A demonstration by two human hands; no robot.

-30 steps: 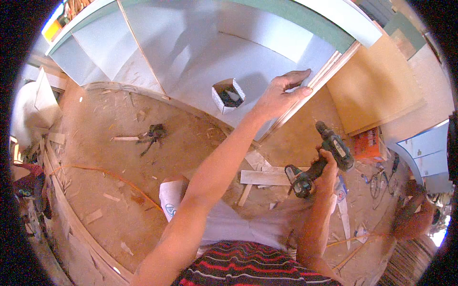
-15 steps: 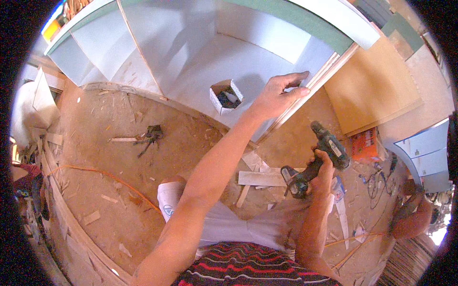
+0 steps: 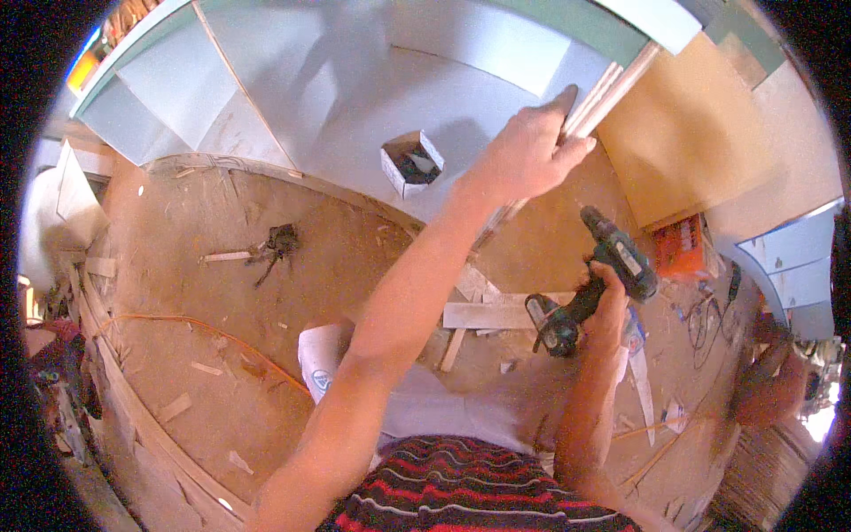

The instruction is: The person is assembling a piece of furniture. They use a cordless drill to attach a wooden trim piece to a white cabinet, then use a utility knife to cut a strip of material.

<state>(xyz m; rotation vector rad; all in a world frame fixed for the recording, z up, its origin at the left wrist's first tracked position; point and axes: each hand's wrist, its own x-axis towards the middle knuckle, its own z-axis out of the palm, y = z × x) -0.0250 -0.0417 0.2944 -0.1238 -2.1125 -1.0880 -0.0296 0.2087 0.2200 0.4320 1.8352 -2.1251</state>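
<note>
My left hand (image 3: 527, 155) reaches up to the right edge of a pale-lined cabinet (image 3: 350, 120). Its fingers and thumb straddle the side panel's layered wooden edge (image 3: 612, 93), closed on it. In my right hand (image 3: 610, 297) is a dark cordless drill (image 3: 625, 257), gripped by the handle and held below that edge. The drill's nose tilts up and to the left, apart from the panel. A small open white box (image 3: 405, 184) with dark small contents, too blurred to name, stands inside the cabinet.
Wood offcuts (image 3: 487, 316) lie on the dirt floor before my knees. A handsaw (image 3: 642, 390) and an orange-red box (image 3: 681, 250) are at the right. An orange cord (image 3: 222, 335) runs across the left floor, near a dark tool (image 3: 279, 241). A tan board (image 3: 700, 142) stands beyond the panel.
My left hand has shifted slightly up the panel's edge, with its thumb and finger now spread across it. The drill has moved a little right in my right hand. The whole view has shifted slightly.
</note>
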